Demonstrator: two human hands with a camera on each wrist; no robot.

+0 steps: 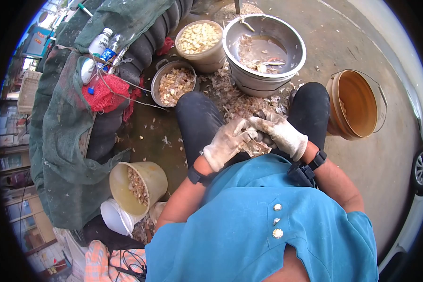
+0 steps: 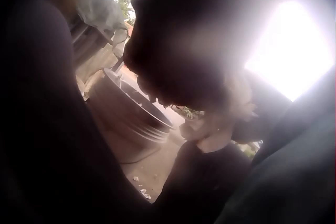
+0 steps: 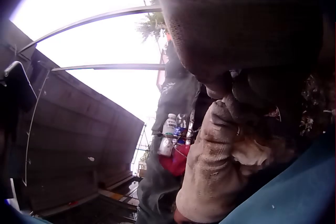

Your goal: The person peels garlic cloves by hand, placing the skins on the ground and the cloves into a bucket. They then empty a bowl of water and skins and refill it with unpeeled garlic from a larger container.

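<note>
Both hands wear off-white knit gloves with dark stains and meet between the knees. My left hand (image 1: 229, 142) has its fingers curled against the fingertips of my right hand (image 1: 282, 132). Between them they pinch what looks like a garlic clove, mostly hidden by the gloves. In the right wrist view the left glove (image 3: 207, 166) lies close under the darker right glove (image 3: 236, 29). Papery garlic skins (image 1: 235, 96) cover the ground just beyond the hands.
Ahead stand a bucket of peeled cloves (image 1: 199, 40), a pan of unpeeled cloves (image 1: 176, 84) and a metal basin (image 1: 298, 51) on a bucket. An orange-brown bucket (image 1: 362, 103) is at the right, a tipped cream bucket (image 1: 155, 181) at the left. Green netting (image 1: 61, 155) borders the left side.
</note>
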